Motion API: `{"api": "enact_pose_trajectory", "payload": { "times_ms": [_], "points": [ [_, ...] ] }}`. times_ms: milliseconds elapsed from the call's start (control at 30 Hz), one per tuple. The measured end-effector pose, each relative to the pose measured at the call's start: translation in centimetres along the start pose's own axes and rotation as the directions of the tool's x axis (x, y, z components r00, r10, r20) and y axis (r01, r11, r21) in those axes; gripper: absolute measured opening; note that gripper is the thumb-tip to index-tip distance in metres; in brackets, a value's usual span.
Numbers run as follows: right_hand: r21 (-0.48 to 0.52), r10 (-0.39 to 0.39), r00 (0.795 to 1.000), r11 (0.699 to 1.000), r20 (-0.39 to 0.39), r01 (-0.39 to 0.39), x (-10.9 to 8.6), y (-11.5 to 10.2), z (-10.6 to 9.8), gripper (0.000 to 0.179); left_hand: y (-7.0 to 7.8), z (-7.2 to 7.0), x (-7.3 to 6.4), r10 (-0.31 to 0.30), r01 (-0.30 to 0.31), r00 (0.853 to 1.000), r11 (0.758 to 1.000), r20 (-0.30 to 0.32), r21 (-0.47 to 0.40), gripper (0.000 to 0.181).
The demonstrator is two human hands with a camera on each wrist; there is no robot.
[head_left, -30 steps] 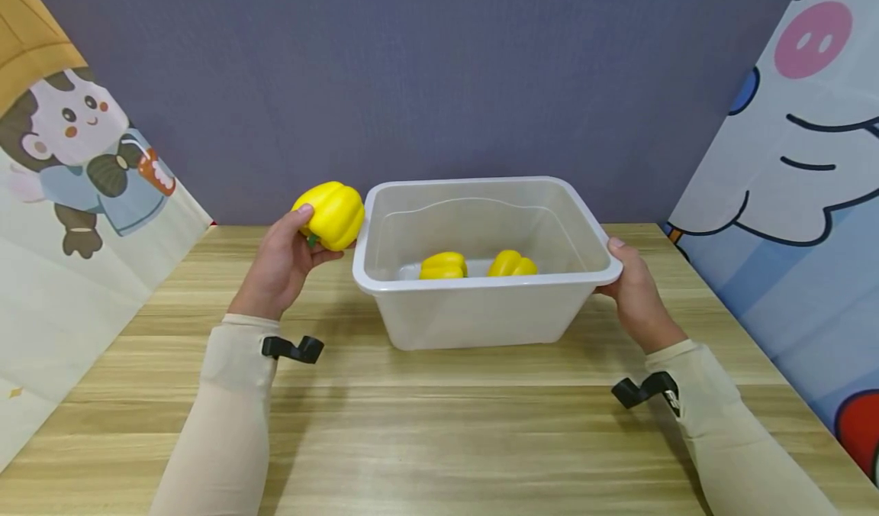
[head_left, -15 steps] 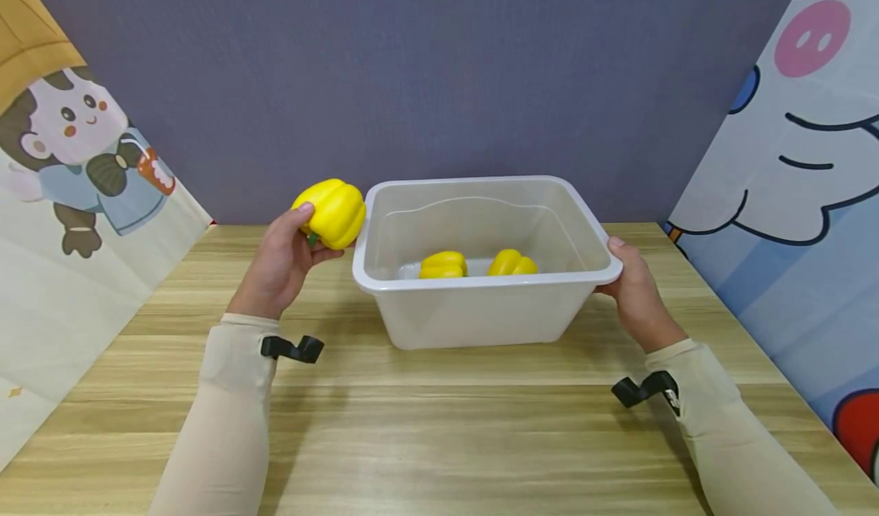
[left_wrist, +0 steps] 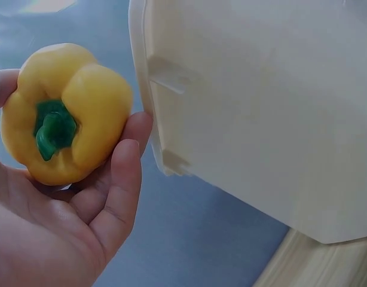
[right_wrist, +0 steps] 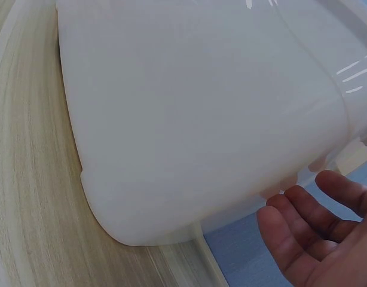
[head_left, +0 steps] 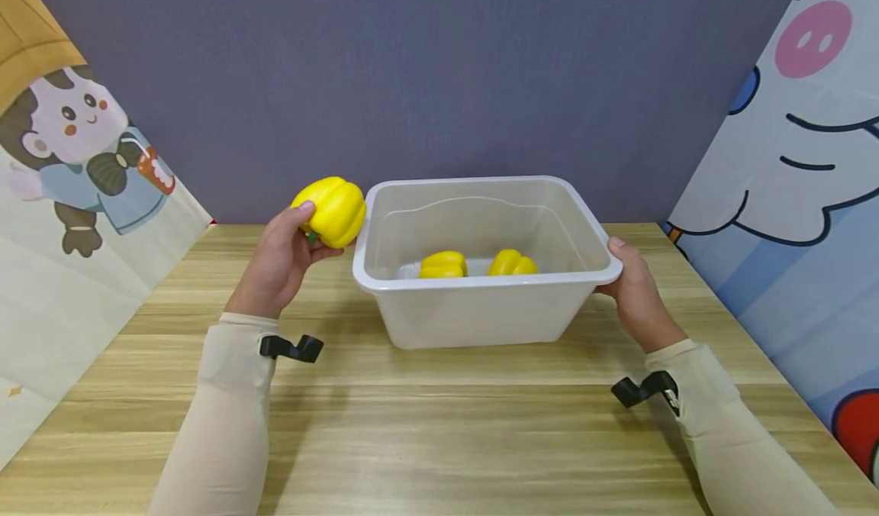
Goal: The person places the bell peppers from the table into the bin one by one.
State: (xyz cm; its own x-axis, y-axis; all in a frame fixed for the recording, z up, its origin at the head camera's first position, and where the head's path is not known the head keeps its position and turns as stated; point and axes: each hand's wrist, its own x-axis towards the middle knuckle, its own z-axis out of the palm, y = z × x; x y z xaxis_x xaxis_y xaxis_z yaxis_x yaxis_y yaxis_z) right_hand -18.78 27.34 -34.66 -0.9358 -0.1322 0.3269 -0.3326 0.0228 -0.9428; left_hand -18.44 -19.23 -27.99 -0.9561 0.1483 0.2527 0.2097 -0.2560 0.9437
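My left hand (head_left: 278, 260) holds a yellow bell pepper (head_left: 333, 212) beside the left rim of a white plastic bin (head_left: 474, 314). In the left wrist view the green stem of the bell pepper (left_wrist: 67, 113) faces the camera, and my fingers curl beneath it. On the other side, my right hand (head_left: 635, 295) grips the bin's right rim, thumb on top and fingers under the edge. The right wrist view shows those fingers (right_wrist: 309, 227) beneath the lip. Inside the bin lie two more yellow bell peppers, one on the left (head_left: 442, 265) and one on the right (head_left: 512, 262); the front wall hides their lower parts.
The bin stands on a wood-grain table (head_left: 439, 432), close to a grey-blue back panel (head_left: 439, 73). Cartoon-printed panels flank the table, one at the left (head_left: 82, 165) and one at the right (head_left: 810, 195).
My left hand and its bell pepper have risen very slightly. The right hand, the bin and the peppers inside look unmoved.
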Motion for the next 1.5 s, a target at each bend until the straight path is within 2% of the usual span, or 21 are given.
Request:
{"api": "enact_pose_trajectory", "payload": {
  "times_ms": [533, 867, 1200, 1500],
  "points": [
    [0.047, 0.022, 1.0, 0.999, -0.014, -0.022, -0.1, 0.4, 0.1, 0.043, 0.2, 0.1, 0.2, 0.036, -0.036, 0.999, 0.999, 0.0, 0.02, 0.039],
    [0.023, 0.019, 1.0, 1.0, -0.015, -0.019, -0.2, 0.3, 0.0, 0.046, 0.7, 1.0, 0.9, 0.055, -0.055, 0.998, 0.998, 0.04, 0.017, 0.039],
    [0.022, 0.007, 1.0, 1.0, -0.018, -0.006, 0.1, 0.3, 0.0, 0.043, 1.8, 1.9, 1.7, 0.052, -0.067, 0.986, 0.994, 0.158, 0.089, 0.039],
    [-0.006, 0.001, 1.0, 1.0, 0.016, -0.001, 0.1, 0.3, -0.2, 0.048, 2.6, 2.3, 1.6, 0.007, -0.039, 0.985, 0.982, 0.173, 0.183, 0.036]
  ]
}}
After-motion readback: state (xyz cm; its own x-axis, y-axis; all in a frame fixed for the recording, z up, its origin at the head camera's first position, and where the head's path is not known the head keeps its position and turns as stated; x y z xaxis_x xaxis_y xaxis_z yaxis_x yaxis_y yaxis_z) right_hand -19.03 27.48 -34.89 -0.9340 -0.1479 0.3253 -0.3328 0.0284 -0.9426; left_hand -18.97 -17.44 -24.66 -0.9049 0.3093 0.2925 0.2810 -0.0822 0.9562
